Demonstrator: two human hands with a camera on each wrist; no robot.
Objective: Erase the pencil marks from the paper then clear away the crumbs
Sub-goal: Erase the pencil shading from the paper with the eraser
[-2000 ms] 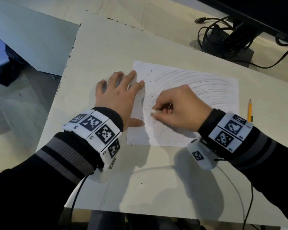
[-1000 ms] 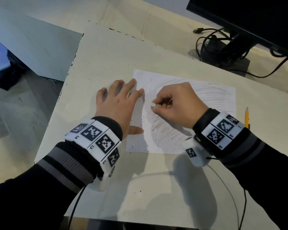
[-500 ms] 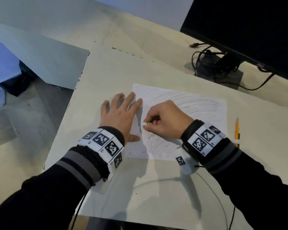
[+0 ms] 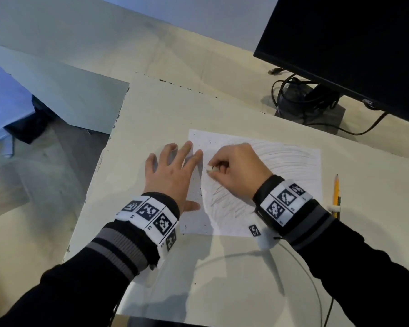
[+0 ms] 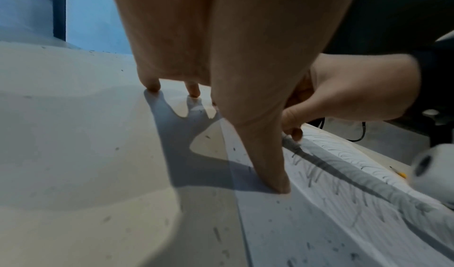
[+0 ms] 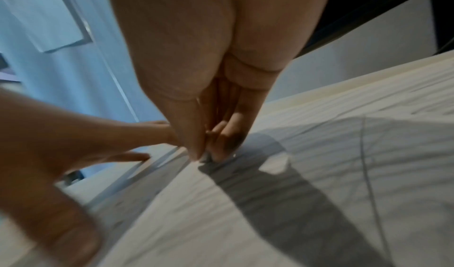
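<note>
The right hand [image 4: 234,171] is pinched around an eraser [image 4: 209,168] for rubbing; just beside it, the paper [image 4: 293,166] is pinned by the flat, spread left hand [image 4: 172,173] against sliding.

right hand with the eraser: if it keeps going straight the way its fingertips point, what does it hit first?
Most likely the left hand. The right hand pinches the small white eraser, pointing leftward across the white pencil-marked paper; the left index finger lies flat just beyond. The gap looks small, though depth is unclear.
</note>
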